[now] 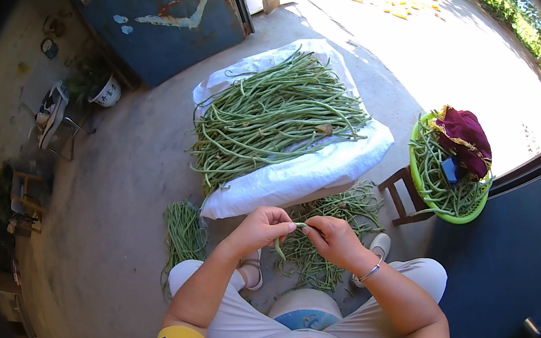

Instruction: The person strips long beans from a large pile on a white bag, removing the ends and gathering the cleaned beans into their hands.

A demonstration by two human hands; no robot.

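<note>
Between my two hands is a green long bean point(280, 249), its lower part hanging under my left fingers. My left hand point(265, 226) pinches it with thumb and fingertips. Just to the right, my right hand point(331, 238), with a silver bangle point(371, 272) at the wrist, pinches the bean's other end. Beyond them a large heap of long beans point(277, 113) lies on a white woven sheet point(330, 169). Under my hands, bean pieces point(320, 261) are spread on the floor. A bundle of long beans point(184, 234) lies left of my left hand.
At right, a green basket point(457, 219) of beans stands on a wooden stool point(404, 194), with a maroon cloth point(467, 138) and a blue object point(452, 171) on top. A white bucket point(305, 301) is between my legs. Blue doors point(162, 10) flank the sunlit opening; a potted plant point(106, 91) is at left.
</note>
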